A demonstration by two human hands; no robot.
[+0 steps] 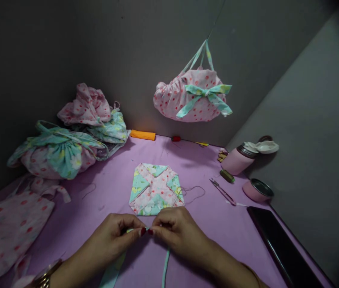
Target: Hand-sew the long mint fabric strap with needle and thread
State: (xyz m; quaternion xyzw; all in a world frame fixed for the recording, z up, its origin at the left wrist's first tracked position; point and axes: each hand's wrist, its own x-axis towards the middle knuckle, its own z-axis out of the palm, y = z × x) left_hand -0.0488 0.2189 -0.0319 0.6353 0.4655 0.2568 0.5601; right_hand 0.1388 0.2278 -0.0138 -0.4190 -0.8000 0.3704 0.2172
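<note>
Both hands meet at the lower middle, thumbs and index fingertips pinched together on a mint fabric strip (165,266). My left hand (119,232) grips it from the left, where a wider mint and yellow part hangs below. From the other side my right hand (177,230) pinches it, and a narrow, cord-like length hangs beneath that hand. The pinched bit itself is mostly hidden by the fingers. Just beyond the hands lies a folded patchwork piece (156,188) in pink dotted and mint floral cloth, with loose thread at its right edge.
Fabric bundles (61,156) are piled at the left, with dotted cloth (13,224) nearer. A dotted pouch (197,96) hangs above the back. Thread snips (223,192), a green spool (227,176), a pink flask (238,160), a round container (257,190) and a black phone (280,244) lie right.
</note>
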